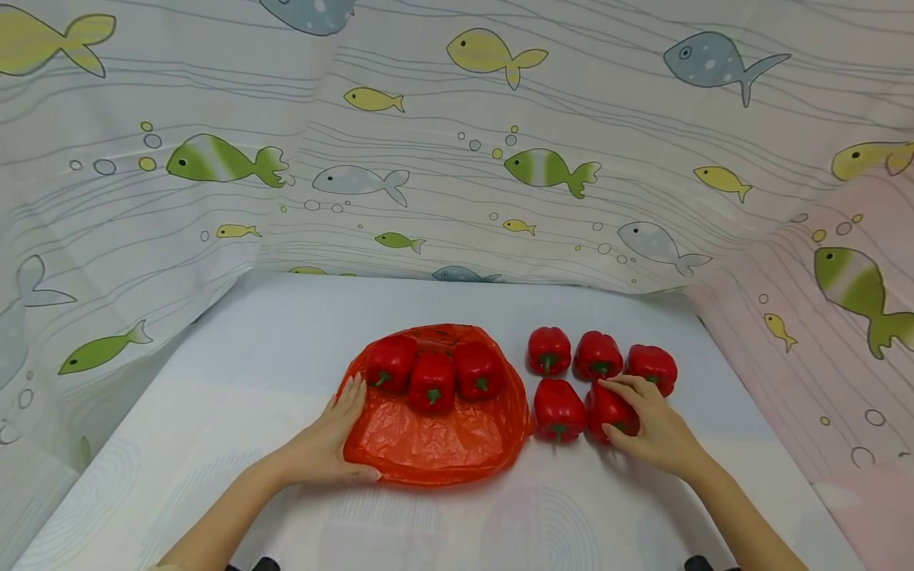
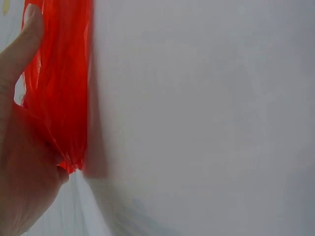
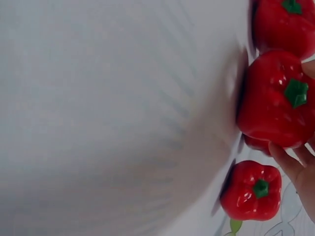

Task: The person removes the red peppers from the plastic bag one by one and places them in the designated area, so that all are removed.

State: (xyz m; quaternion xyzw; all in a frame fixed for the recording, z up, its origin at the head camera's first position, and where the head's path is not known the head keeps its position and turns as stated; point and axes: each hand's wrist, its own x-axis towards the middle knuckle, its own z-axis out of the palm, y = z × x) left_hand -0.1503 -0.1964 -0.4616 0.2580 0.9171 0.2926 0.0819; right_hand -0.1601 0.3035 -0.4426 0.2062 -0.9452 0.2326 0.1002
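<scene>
An orange-red plastic bag (image 1: 435,446) lies spread open on the table, with three red bell peppers inside, among them a front one (image 1: 432,385). My left hand (image 1: 327,444) rests against the bag's left side, its fingers fairly straight along the rim; in the left wrist view the thumb (image 2: 30,37) lies by the red plastic (image 2: 61,88). To the right of the bag, my right hand (image 1: 658,428) grips a red bell pepper (image 1: 603,408) between thumb and fingers. The right wrist view shows this pepper (image 3: 270,105) with its green stem, fingers at its sides.
Beside the held pepper stands another bell pepper (image 1: 559,408), close to the bag's right edge. Behind them is a row of three more, with a left one (image 1: 548,349), a middle one (image 1: 597,354) and a right one (image 1: 653,367). A fish-printed curtain (image 1: 428,143) surrounds the white table (image 1: 300,317).
</scene>
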